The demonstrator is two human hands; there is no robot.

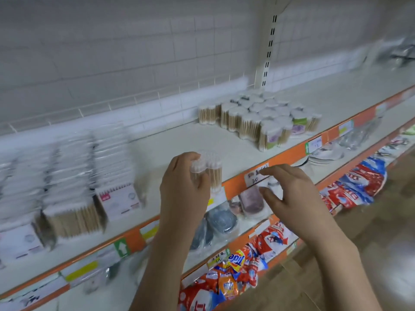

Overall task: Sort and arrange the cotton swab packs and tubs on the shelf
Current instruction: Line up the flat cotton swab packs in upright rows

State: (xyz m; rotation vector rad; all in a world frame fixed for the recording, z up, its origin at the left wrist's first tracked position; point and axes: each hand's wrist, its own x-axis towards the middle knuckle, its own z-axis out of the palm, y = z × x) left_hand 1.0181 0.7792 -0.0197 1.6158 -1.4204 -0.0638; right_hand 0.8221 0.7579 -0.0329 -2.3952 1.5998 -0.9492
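Observation:
My left hand (183,187) grips a clear tub of wooden cotton swabs (210,170) above the front edge of the white shelf (179,144). To its right my right hand (289,194) hovers in front of the shelf edge, fingers loosely spread, holding nothing. A cluster of several more swab tubs (258,116) stands at the back right of the shelf. Rows of flat cotton swab packs (74,182) stand upright along the shelf's left part. The picture is blurred by motion.
An orange price rail (238,180) with paper labels runs along the shelf front. The shelf below holds bagged items (221,218); the lowest one holds detergent bags (242,263). A wire-grid back wall (157,63) rises behind the shelf.

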